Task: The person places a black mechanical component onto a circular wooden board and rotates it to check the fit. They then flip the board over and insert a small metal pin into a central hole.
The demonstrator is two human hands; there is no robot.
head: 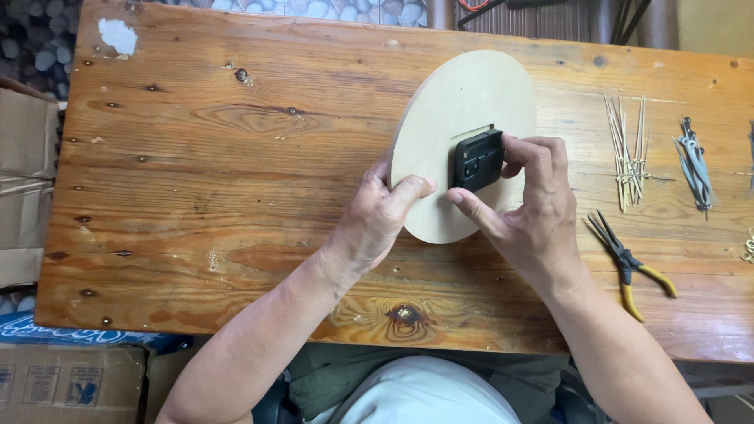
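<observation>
Gripping the lower left edge of a pale round wooden disc [448,102], the left hand [381,216] has its thumb laid across the disc's face and its other fingers curled behind the rim, so the hand is closed on the board and holds it tilted up off the desk [196,157]. The right hand [534,212] sits just to the right, its thumb and fingers [522,149] pinched around a small black boxy mechanism [477,159] that lies against the middle of the disc, partly set into a shallow square recess there; the thumb presses from below left and the fingertips wrap over the top right corner. Both forearms come in from the bottom of the view, over the near edge of the knotty, orange-stained wooden desk. The disc stands over the middle of the desk, a little right of centre, its lower edge close to the surface; whether it touches there I cannot tell. To the right, well apart from the hands, lies a loose bundle of thin pale metal rods [628,153], and beyond it a cluster of dark grey slender metal pieces [695,165]. Nearer the person, just right of the right wrist, a pair of pliers [628,263] with yellow handles rests flat on the desk. Cardboard boxes [23,180] stand beside the desk's left end
</observation>
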